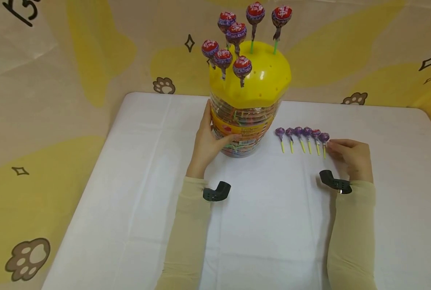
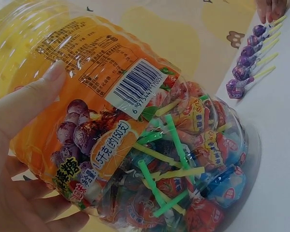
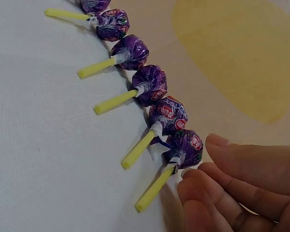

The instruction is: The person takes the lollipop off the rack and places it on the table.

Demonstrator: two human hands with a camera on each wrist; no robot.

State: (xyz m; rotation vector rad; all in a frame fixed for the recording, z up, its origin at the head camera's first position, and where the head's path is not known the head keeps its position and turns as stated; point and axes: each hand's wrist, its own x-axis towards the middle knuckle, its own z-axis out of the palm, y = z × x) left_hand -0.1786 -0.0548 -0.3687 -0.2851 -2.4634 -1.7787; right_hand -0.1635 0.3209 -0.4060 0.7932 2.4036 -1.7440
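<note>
On the left, my left hand (image 1: pixel 212 139) grips the side of a clear plastic candy jar (image 1: pixel 239 150), fingers behind and thumb across its orange label (image 2: pixel 106 87). Wrapped lollipops fill the jar. Its domed yellow lid (image 1: pixel 266 80) has small holes, and several red-and-purple lollipops (image 1: pixel 242 67) stand upright in it. My right hand (image 1: pixel 351 156) is at the right end of a row of purple lollipops with yellow sticks. Its thumb and fingertips are right at the wrapped head of the end lollipop (image 3: pixel 183 147), which lies on the table.
The white-covered table (image 1: pixel 266 225) has rounded back corners. The other purple lollipops (image 1: pixel 298 132) lie side by side right of the jar, sticks toward me. A yellow and beige backdrop (image 1: pixel 331 52) with paw prints hangs behind the table. Each wrist wears a black camera mount (image 1: pixel 217 191).
</note>
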